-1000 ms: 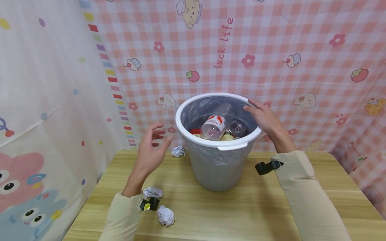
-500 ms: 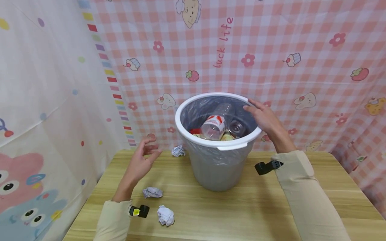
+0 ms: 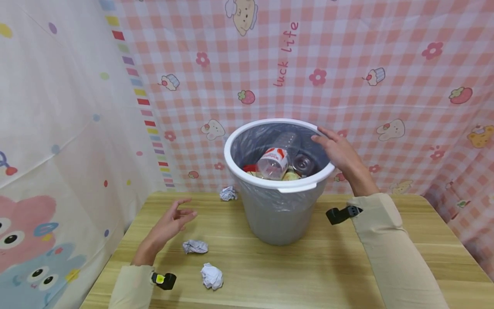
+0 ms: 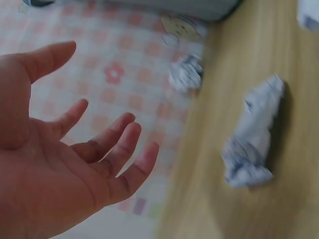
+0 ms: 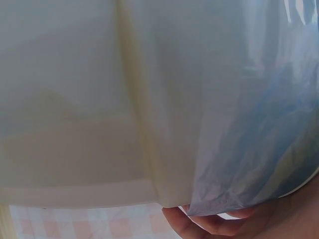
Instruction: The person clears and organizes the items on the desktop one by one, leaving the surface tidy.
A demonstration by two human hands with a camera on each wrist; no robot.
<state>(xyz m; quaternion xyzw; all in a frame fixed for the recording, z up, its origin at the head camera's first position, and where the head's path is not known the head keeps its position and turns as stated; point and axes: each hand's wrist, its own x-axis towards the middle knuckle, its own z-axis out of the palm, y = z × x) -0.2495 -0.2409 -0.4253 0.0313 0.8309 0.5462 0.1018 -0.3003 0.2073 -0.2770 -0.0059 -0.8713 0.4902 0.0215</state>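
A grey trash bin [image 3: 278, 219] with a white rim and a plastic liner stands on the wooden table. My right hand [image 3: 341, 152] holds the bin's right rim, its thumb over the inner side. Several fingers show along the outer wall in the right wrist view. To the left of the bin, my left hand [image 3: 167, 226] hovers with nothing in it, fingers loosely spread. Near it lie three crumpled paper balls: a flattened one [image 3: 195, 246] just right of the hand, a rounder one [image 3: 212, 276] closer to me, and one [image 3: 228, 193] by the table's back edge.
Inside the bin are a clear plastic cup [image 3: 273, 163] with a red-and-white label, a clear lid-like piece [image 3: 303, 164] and other litter. A pink checked curtain [image 3: 270, 64] hangs behind the wooden table [image 3: 308, 274], and a white patterned curtain [image 3: 77, 107] at left.
My left hand has moved left, down and toward me, away from the bin, and now sits beside the flattened paper ball. The right hand, bin and paper balls stay put.
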